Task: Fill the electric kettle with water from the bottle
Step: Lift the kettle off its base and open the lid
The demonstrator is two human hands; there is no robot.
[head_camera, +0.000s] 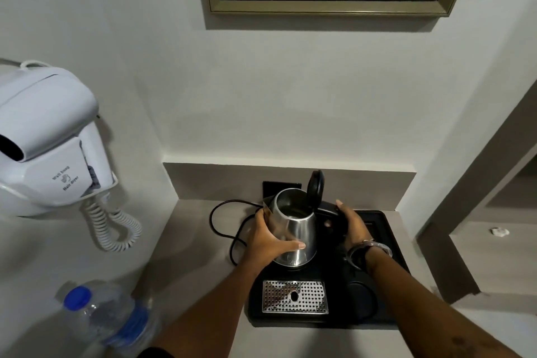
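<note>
A steel electric kettle (pixel 299 224) stands on a black tray (pixel 386 244) on the counter, its black lid (pixel 315 187) flipped up and the inside open to view. My left hand (pixel 268 240) wraps the kettle's left side, thumb across the front. My right hand (pixel 350 222) closes around the black handle on the kettle's right. A clear plastic water bottle (pixel 113 318) with a blue cap and blue label sits at the lower left, cap on, apart from both hands.
A perforated metal drip grate (pixel 295 296) lies in the tray's front. The kettle's black cord (pixel 220 229) loops on the counter (pixel 189 247) to the left. A white wall-hung hair dryer (pixel 49 136) with coiled cable hangs at left. A framed picture (pixel 328 6) hangs above.
</note>
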